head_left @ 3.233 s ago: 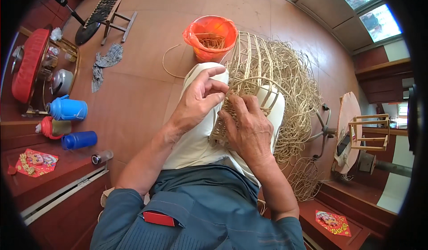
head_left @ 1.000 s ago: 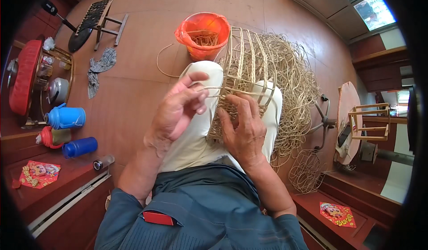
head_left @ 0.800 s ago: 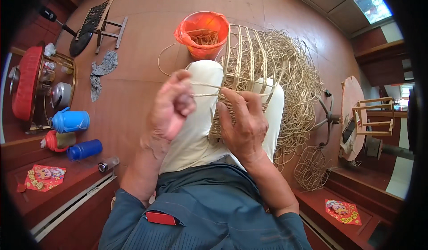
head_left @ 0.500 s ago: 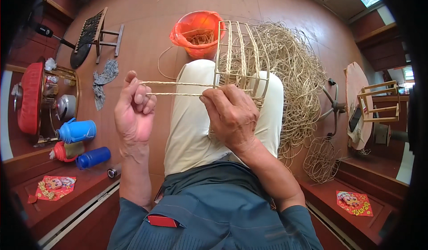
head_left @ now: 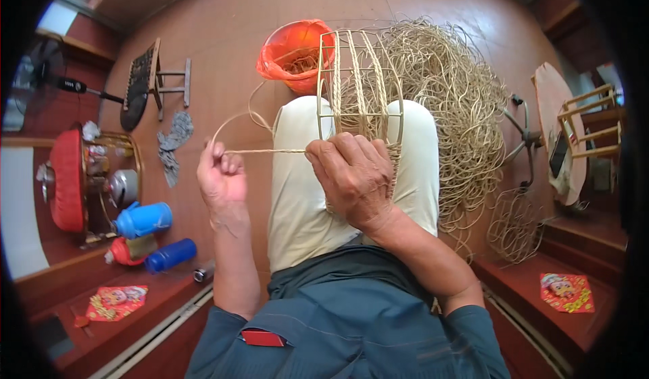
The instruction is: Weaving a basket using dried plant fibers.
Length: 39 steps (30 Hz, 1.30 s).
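Observation:
A wire frame (head_left: 320, 75) wrapped lengthwise with straw-coloured twisted cord stands between my knees. My right hand (head_left: 355, 180) is closed over its near end, where woven cord shows below the fingers. What those fingertips pinch is hidden. Out to the left, my left hand (head_left: 225, 180) has its fingers curled on a cord (head_left: 270, 151), which runs nearly straight across to the right hand. From the left fingertips more cord arches up in a loose loop toward the left knee.
Beyond my knees stands an orange bucket (head_left: 270, 58) lined with a bag, with strands inside. A large heap of cord (head_left: 460, 122) lies to the right. Flasks (head_left: 143, 220), a stool (head_left: 157, 82) and a cloth (head_left: 176, 142) are at left; a wooden rack (head_left: 588, 119) is at right.
Two cord strands stretched between my hands before; now one is straight and the other bows up in a loop. My left hand has come closer to the right hand. The view has shifted slightly.

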Tool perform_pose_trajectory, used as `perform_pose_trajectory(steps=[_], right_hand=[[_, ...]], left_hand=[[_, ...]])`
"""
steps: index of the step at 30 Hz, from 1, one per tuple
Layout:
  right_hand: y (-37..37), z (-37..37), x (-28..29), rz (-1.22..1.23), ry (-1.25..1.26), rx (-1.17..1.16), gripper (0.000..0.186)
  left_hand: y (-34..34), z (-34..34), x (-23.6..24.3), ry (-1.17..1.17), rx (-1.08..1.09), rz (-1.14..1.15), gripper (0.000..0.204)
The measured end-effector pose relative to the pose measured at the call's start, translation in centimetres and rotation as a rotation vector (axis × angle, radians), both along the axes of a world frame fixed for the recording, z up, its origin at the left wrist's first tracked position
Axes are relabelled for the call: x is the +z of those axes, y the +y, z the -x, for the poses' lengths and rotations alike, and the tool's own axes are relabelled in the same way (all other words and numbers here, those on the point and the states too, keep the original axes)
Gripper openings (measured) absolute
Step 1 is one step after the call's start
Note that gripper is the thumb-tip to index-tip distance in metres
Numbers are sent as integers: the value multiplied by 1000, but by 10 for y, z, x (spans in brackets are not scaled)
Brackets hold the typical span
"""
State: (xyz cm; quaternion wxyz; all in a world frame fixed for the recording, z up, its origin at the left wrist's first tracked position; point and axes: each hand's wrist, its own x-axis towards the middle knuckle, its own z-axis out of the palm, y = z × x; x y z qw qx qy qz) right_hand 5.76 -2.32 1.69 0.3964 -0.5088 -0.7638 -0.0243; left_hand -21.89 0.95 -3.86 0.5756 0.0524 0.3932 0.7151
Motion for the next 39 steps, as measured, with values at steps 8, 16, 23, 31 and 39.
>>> perform_pose_trajectory(steps=[8,16,23,31,39], right_hand=[[-1,-10,-1,-5,113,-57,11],[1,-9,13,102,175,-98,16],[0,-9,11,80,232,-98,11],[-2,-9,7,90,159,-83,12],[-7,-5,7,46,86,-58,7]], left_hand=[[-4,-17,35,888,76,243,43],[-49,-88,172,421,-1011,-1345,10],[-75,-131,210,228,-977,-1224,20],[-75,-131,205,117,-1020,-1254,20],[-37,-101,163,-28,-1177,-1464,8]])
